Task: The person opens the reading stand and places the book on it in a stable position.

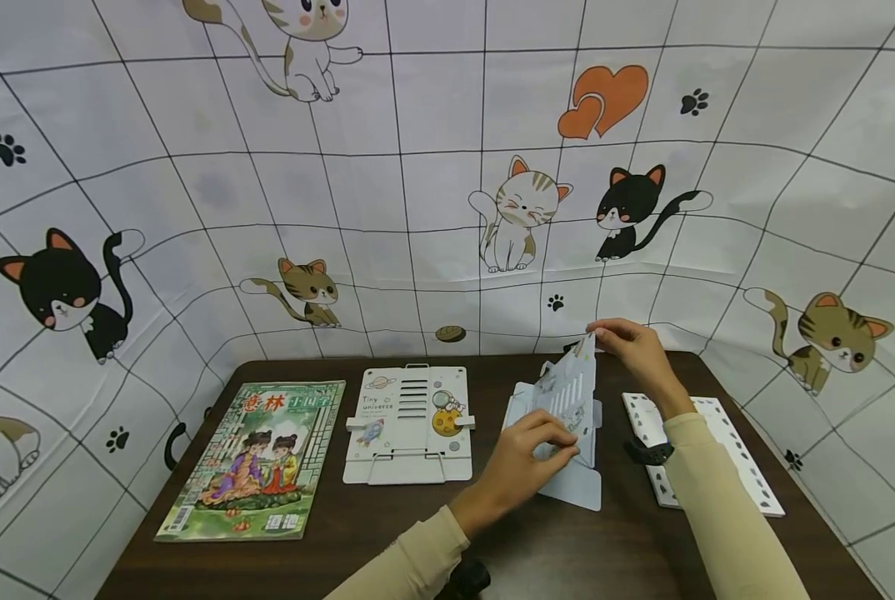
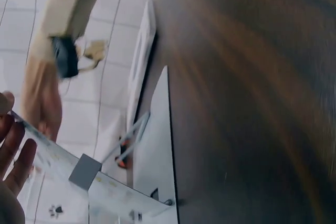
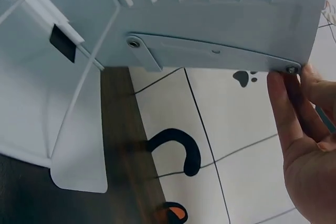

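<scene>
A light blue folding book stand (image 1: 584, 392) stands half unfolded, its slotted panel tilted up from the base plate (image 1: 577, 490). My right hand (image 1: 638, 360) pinches the panel's far upper corner between thumb and fingers, as the right wrist view also shows on the panel's underside (image 3: 226, 27). At the near end, my left hand (image 1: 521, 462) pinches the panel's edge. In the left wrist view a wire support (image 2: 126, 137) spans from the panel to the base. A grey clip (image 2: 85, 172) sits on the panel edge.
Left of the stand, a white "Tiny universe" book stand (image 1: 410, 425) lies folded flat. A magazine (image 1: 252, 458) lies farther left. To the right, partly behind my right forearm, is a white board with dark spots (image 1: 732, 450). A cat-print curtain (image 1: 417, 192) backs the table.
</scene>
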`<action>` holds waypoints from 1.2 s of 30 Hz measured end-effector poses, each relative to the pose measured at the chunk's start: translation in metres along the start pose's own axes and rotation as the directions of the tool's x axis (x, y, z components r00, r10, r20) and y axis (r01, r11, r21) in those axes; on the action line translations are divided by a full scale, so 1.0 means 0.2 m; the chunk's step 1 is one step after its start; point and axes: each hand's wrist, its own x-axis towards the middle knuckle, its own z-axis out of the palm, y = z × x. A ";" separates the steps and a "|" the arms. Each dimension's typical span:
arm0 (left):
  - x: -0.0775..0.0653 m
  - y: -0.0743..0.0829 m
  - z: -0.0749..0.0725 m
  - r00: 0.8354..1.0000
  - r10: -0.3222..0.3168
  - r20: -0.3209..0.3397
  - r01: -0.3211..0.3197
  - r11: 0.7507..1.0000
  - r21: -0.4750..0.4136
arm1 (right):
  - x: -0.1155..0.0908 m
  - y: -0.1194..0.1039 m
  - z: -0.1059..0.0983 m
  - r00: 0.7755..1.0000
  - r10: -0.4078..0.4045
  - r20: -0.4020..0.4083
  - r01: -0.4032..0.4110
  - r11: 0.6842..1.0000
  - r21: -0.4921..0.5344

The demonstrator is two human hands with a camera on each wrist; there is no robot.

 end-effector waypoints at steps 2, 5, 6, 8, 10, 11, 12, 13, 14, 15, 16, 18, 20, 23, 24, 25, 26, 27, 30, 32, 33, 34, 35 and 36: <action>0.00 0.02 0.02 1.000 0.013 -0.008 -0.013 0.999 0.037 | 0.03 -0.01 0.02 1.000 -0.001 0.030 0.001 1.000 -0.003; 0.02 0.05 0.06 1.000 0.016 -0.017 -0.015 0.997 0.075 | 0.06 -0.04 0.06 0.997 -0.003 0.071 0.005 1.000 -0.023; 0.02 0.06 0.07 1.000 0.017 -0.020 -0.015 0.996 0.084 | 0.08 -0.05 0.07 0.996 0.001 0.085 0.002 0.999 -0.033; 0.04 0.08 0.09 1.000 0.017 -0.025 -0.015 0.994 0.105 | 0.11 -0.07 0.10 0.993 -0.001 0.115 0.006 0.999 -0.044; 0.05 0.09 0.11 0.999 0.020 -0.035 -0.016 0.992 0.122 | 0.13 -0.08 0.12 0.990 0.001 0.139 0.005 0.999 -0.041; 0.06 0.09 0.12 0.999 0.020 -0.043 -0.014 0.991 0.130 | 0.14 -0.08 0.13 0.989 -0.001 0.149 0.006 0.999 -0.039; 0.06 0.09 0.13 0.998 0.019 -0.053 -0.012 0.991 0.136 | 0.15 -0.09 0.14 0.988 -0.002 0.157 0.009 0.999 -0.042; 0.06 0.10 0.13 0.998 0.018 -0.063 -0.008 0.990 0.142 | 0.15 -0.09 0.15 0.987 -0.006 0.162 0.013 0.999 -0.043; 0.06 0.10 0.14 0.997 0.015 -0.072 -0.004 0.989 0.146 | 0.16 -0.09 0.16 0.986 -0.006 0.166 0.014 0.999 -0.046; 0.06 0.10 0.15 0.997 0.010 -0.079 0.002 0.988 0.152 | 0.16 -0.09 0.17 0.986 -0.008 0.166 0.017 0.999 -0.052; 0.06 0.10 0.16 0.997 0.004 -0.083 0.009 0.988 0.154 | 0.16 -0.08 0.18 0.986 -0.010 0.167 0.020 0.998 -0.056; 0.05 0.10 0.17 0.997 -0.015 -0.080 0.027 0.989 0.144 | 0.16 -0.08 0.18 0.986 -0.016 0.168 0.028 0.997 -0.067; 0.05 0.09 0.17 0.997 -0.049 -0.057 0.056 0.991 0.120 | 0.15 -0.08 0.18 0.986 -0.020 0.164 0.032 0.997 -0.069; 0.05 0.07 0.15 0.994 -0.112 -0.007 0.113 0.992 0.051 | 0.12 -0.08 0.17 0.990 -0.025 0.142 0.035 0.997 -0.070; 0.05 0.06 0.14 0.990 -0.139 0.009 0.139 0.990 0.022 | 0.11 -0.08 0.17 0.992 -0.028 0.126 0.036 0.997 -0.062; 0.06 0.04 0.12 0.987 -0.162 0.018 0.162 0.987 0.001 | 0.09 -0.08 0.16 0.994 -0.026 0.106 0.031 0.998 -0.051; 0.07 0.03 0.11 0.983 -0.181 0.019 0.182 0.983 -0.017 | 0.07 -0.08 0.16 0.996 -0.027 0.085 0.030 0.999 -0.042; 0.08 0.01 0.09 0.978 -0.208 0.017 0.209 0.978 -0.029 | 0.05 -0.08 0.16 0.998 -0.025 0.063 0.027 0.999 -0.025; 0.13 -0.06 0.03 0.956 -0.294 -0.015 0.293 0.955 -0.047 | -0.03 -0.08 0.14 1.000 -0.012 0.008 0.012 1.000 0.011; 0.17 -0.12 0.00 0.937 -0.348 -0.036 0.347 0.937 -0.046 | -0.11 -0.08 0.14 1.000 -0.004 -0.022 0.005 1.000 0.024; 0.18 -0.14 -0.03 0.925 -0.378 -0.041 0.376 0.925 -0.052 | -0.15 -0.08 0.13 0.999 -0.001 -0.035 0.002 1.000 0.023; 0.20 -0.17 -0.04 0.915 -0.400 -0.048 0.397 0.916 -0.056 | -0.19 -0.07 0.13 0.999 0.000 -0.047 0.001 1.000 0.019; 0.21 -0.20 -0.06 0.906 -0.421 -0.050 0.418 0.907 -0.059 | -0.24 -0.07 0.13 0.998 0.000 -0.061 0.000 1.000 0.010; 0.22 -0.23 -0.08 0.896 -0.442 -0.047 0.439 0.897 -0.062 | -0.28 -0.07 0.14 0.997 0.005 -0.075 -0.005 1.000 -0.001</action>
